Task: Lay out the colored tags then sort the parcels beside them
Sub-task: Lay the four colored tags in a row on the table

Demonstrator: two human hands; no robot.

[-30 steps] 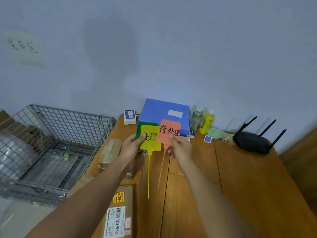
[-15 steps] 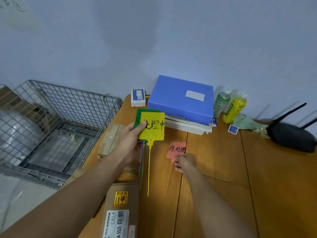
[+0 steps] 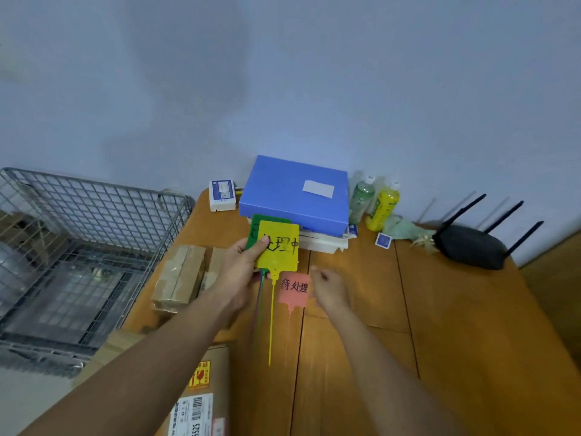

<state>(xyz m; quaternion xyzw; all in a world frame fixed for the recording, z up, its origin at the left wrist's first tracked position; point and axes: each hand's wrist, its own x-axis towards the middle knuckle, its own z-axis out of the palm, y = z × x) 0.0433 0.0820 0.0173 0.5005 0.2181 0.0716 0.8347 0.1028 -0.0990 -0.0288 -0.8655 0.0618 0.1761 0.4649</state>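
Pink tag flat on the wooden table at centre frame, handwritten face up, thin tail trailing toward the lower edge. Yellow tag fanned over a green tag just above and left of it, both pinched by the left hand, thumb on the yellow face, tails hanging down. Right hand just right of the pink tag, fingers loosely curled, holding nothing, blurred. Likely light, thin, flexible plastic; tails floppy and apt to snag, so best taken by the flat head edge. Brown taped parcels left of the left hand; a labelled carton at the bottom edge. Wire basket at far left. Blue box behind, bottles and a black router toward the right.
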